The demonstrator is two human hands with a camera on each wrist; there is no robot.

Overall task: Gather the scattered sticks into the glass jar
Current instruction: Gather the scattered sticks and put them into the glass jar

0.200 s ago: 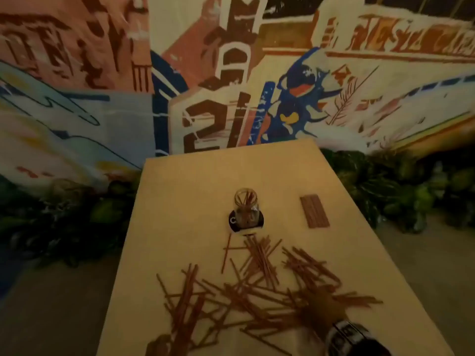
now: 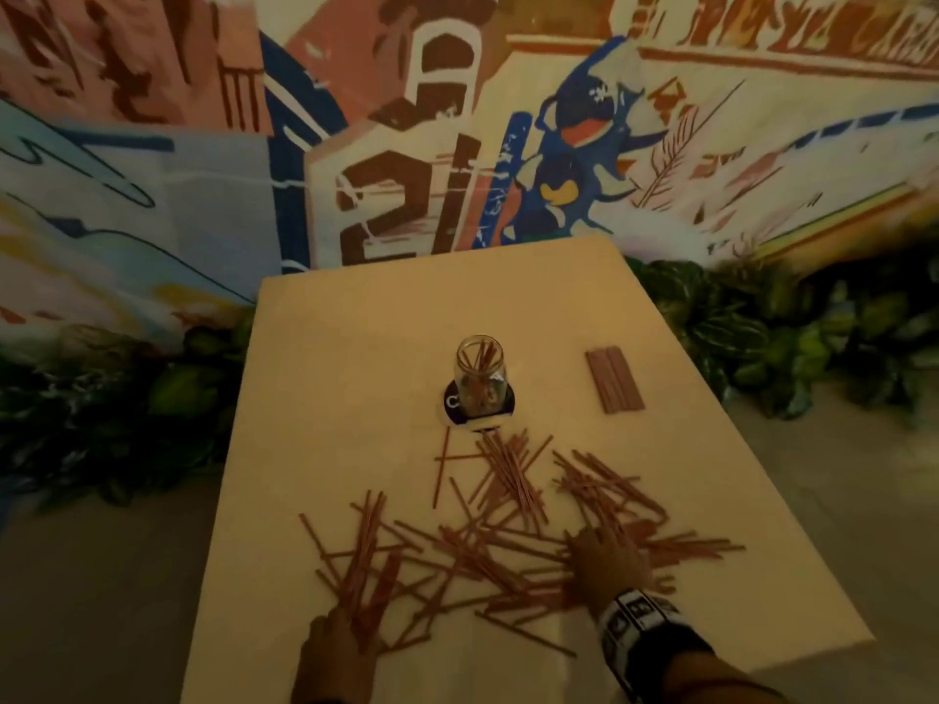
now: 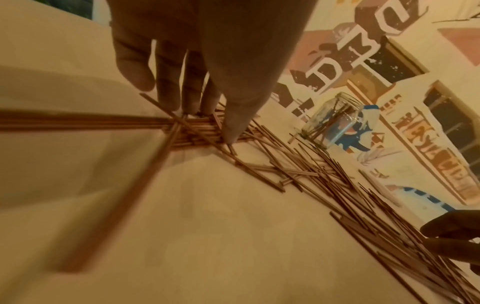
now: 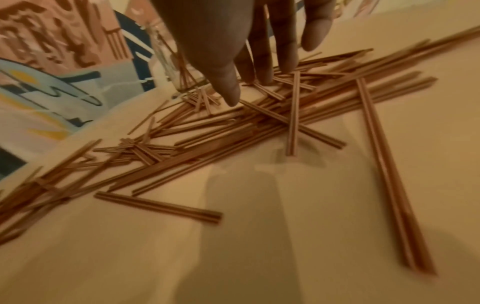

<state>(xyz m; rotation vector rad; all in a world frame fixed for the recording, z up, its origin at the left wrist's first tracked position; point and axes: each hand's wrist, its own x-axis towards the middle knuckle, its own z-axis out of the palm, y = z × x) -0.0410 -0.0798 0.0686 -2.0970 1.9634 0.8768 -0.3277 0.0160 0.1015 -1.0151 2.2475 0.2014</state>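
Thin brown sticks [image 2: 508,530] lie scattered across the near half of the tan table [image 2: 355,358]. The glass jar [image 2: 479,377] stands upright on a dark coaster behind them, with a few sticks inside; it also shows in the left wrist view as the jar [image 3: 335,121]. My left hand [image 2: 338,647] rests at the near left, its straight fingers [image 3: 192,88] pressing down on a bunch of sticks [image 3: 192,131]. My right hand [image 2: 607,564] lies flat on the right part of the pile, its fingers [image 4: 262,61] touching sticks [image 4: 233,131].
A neat flat row of sticks [image 2: 614,380] lies to the right of the jar. A painted mural wall [image 2: 457,119] rises behind the table. Green foliage [image 2: 762,337] lines both sides of the table. The table's right edge falls off to grey floor [image 2: 838,500].
Both hands have moved forward onto the stick pile; the left hand, barely in view before, now reaches the left bunch.
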